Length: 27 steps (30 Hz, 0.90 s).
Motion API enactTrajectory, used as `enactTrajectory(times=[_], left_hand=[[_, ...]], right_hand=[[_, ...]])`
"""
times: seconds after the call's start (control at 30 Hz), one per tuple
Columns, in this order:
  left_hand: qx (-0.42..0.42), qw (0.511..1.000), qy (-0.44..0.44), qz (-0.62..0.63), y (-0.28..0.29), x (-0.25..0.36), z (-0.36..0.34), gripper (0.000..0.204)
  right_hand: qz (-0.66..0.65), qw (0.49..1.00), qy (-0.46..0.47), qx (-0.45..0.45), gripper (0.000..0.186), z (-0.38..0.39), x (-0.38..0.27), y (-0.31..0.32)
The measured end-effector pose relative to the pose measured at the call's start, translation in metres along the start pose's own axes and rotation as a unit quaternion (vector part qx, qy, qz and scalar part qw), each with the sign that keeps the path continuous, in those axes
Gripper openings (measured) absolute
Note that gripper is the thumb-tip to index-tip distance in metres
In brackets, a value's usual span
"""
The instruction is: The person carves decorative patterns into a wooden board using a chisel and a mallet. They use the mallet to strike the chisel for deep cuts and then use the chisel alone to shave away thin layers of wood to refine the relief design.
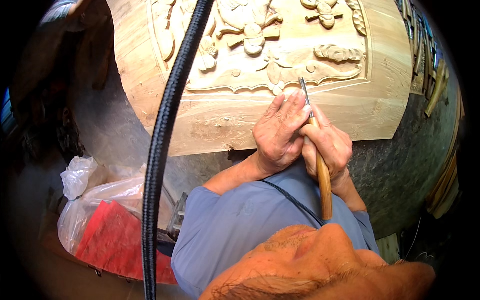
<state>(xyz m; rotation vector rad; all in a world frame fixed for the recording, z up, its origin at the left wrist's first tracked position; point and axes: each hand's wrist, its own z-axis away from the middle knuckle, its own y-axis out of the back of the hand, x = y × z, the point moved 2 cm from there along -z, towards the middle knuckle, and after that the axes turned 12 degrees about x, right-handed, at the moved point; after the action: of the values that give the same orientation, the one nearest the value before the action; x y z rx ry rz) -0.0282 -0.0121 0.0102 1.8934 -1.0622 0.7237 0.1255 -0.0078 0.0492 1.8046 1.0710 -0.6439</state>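
Observation:
A pale carved wooden panel (380, 60) with raised figures and a scalloped border fills the upper middle. My right hand (330, 147) is closed round the long wooden handle of a chisel (323, 180); its steel blade angles up to the lower border of the relief. My left hand (277, 132) has its fingers stretched out at the panel's near part, thumb and fingertips touching the blade's side just above the handle.
Many carving tools (427, 65) line the right side. A clear plastic bag (80, 182) and red material (115, 240) lie lower left. A thick black braided cord (161, 150) crosses the view from top to bottom. Dark floor (375, 190) shows below the panel.

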Motion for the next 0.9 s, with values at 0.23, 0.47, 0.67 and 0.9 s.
enactTrajectory(times=[0.23, 0.47, 0.67, 0.9], left_hand=[[0.008, 1.000, 0.002, -0.012, -0.002, 0.002, -0.002, 0.033], [-0.003, 1.000, 0.009, -0.010, -0.002, -0.001, 0.001, 0.033], [-0.008, 1.000, 0.017, -0.014, -0.002, -0.001, 0.001, 0.035], [0.023, 0.999, 0.048, -0.003, -0.005, 0.005, -0.011, 0.034]], right_hand=[[0.003, 1.000, 0.015, 0.013, 0.025, 0.003, 0.004, -0.004], [0.005, 1.000, 0.018, 0.024, 0.025, 0.002, 0.003, -0.008], [0.011, 0.999, 0.019, 0.031, 0.025, 0.001, 0.005, -0.011], [0.025, 0.999, 0.016, 0.036, 0.023, -0.005, 0.008, -0.018]])
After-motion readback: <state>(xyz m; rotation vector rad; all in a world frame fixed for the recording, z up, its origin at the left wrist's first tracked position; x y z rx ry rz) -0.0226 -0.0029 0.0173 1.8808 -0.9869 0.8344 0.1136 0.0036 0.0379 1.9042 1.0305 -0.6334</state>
